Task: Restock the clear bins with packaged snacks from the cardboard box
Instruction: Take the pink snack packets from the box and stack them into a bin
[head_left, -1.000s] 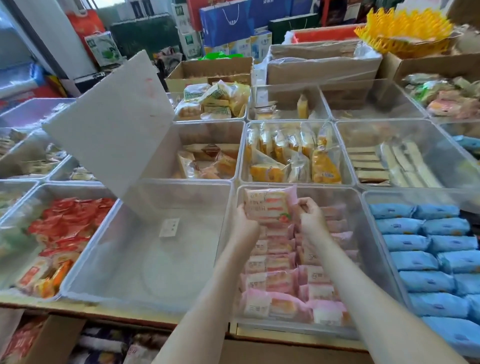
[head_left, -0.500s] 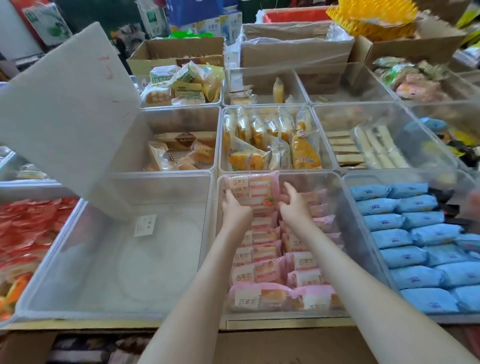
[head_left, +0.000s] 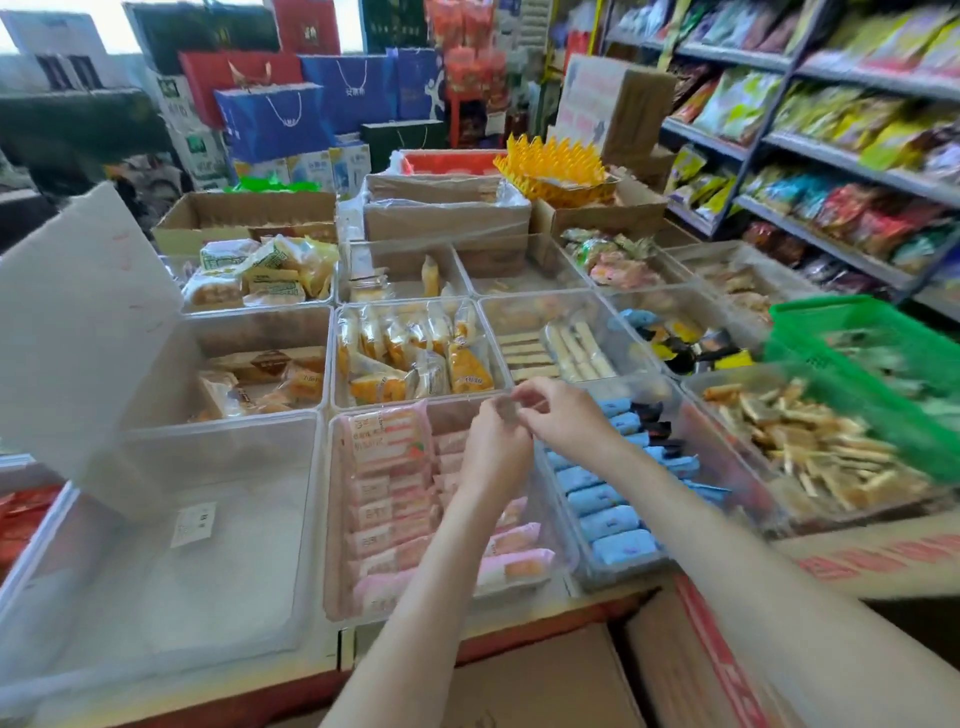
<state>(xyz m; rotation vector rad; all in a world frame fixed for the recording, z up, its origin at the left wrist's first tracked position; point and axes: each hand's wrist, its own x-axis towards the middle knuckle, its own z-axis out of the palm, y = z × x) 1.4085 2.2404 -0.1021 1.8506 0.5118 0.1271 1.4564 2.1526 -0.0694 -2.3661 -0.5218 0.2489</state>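
Cardboard box (head_left: 545, 686) sits below the worktop's (head_left: 234, 696) near edge. Its flaps are in view, contents hidden. Centre of the near edge: clear bin (head_left: 330, 519) with pink packaged snacks (head_left: 387, 457) in two rows. The left row runs to the far wall; the forearms partly cover the right row. Beside it, the left bin (head_left: 156, 571) holds only a paper label (head_left: 193, 525). A white lid (head_left: 78, 322) stands tilted over that bin's far left corner. On the other side of the clear bin lie blue packs (head_left: 608, 519).

Left hand (head_left: 493, 447) and right hand (head_left: 563, 413) meet over the clear bin's far right corner. The fingers bend toward each other, maybe pinching something small and pale. Motion blur there, so cannot tell if either hand grips anything.

Likely risks:
- If a pack is between the fingers, a loose pinch could drop it over the wall into the blue packs, or into the yellow packs (head_left: 415, 358) behind. That puts it in the wrong bin.
- The forearms lie low over the right pink row, so pulling back could drag packs out of line.
- The lid's support isn't visible, so a knock could bring it down.
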